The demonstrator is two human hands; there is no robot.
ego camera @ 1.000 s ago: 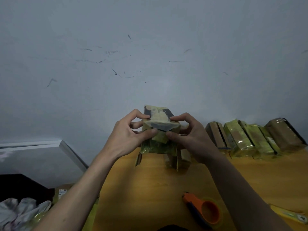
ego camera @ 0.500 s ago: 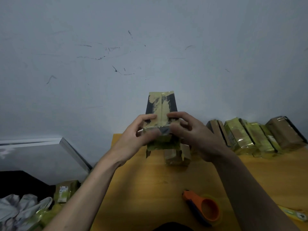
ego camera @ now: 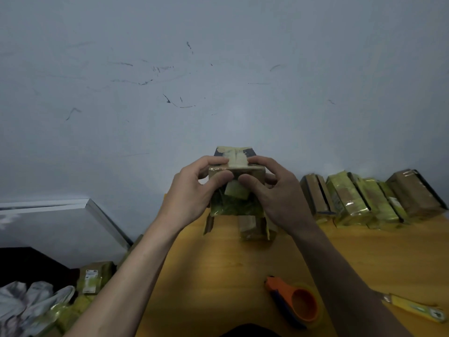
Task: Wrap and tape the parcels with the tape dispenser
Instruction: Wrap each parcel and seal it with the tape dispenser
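Parcel (ego camera: 236, 171) tipping back lower than half-second ago; left hand (ego camera: 194, 190), right hand (ego camera: 277, 193) both gripping it, thumbs pressing flap. One tape dispenser (ego camera: 295, 301) lying on table (ego camera: 218, 276).

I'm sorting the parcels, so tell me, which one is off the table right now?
The parcel gripped by the left hand and right hand. The row of wrapped parcels along the wall rests on the table.

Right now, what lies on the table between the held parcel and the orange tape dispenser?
In the head view, only bare wooden table lies between the parcel held by both hands and the tape dispenser; a smaller box stands just beneath the parcel.
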